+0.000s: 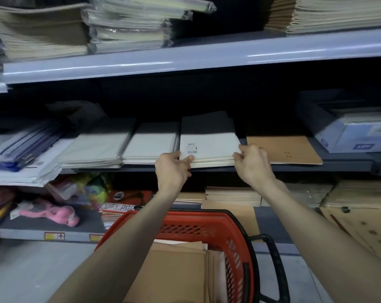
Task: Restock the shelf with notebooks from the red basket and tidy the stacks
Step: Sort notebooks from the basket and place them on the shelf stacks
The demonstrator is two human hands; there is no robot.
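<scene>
Both hands are engaged on the white notebook stack (209, 141), which sits at the front of the middle shelf (347, 165) with its near edge at or just over the lip. The left hand (174, 167) has its grip closed on the near left corner, thumb on the top cover beside the barcode label. The right hand (254, 165) pinches the near right corner. Risk one: the stack is loose and the copies at its 12 o'clock end sit skewed. An uneven push would likely fan them further, or spill the lower ones off the lip toward the red basket (207, 217) at 6 o'clock. Risk two: the spiral-bound stack (150, 145) lies against it at 9 o'clock, and its wire could snag a cover. Risk three: the kraft notebook (283, 149) lies just beside at 3 o'clock and could be overridden. The basket holds brown notebooks (176, 270), not yet shelved. The shelf is dark, smooth metal, dim toward the back. An upper shelf (185, 60) at 12 o'clock carries tall paper stacks, a blue-and-white box (349, 136) stands at 3 o'clock, and the grey floor (32, 270) lies below.
</scene>
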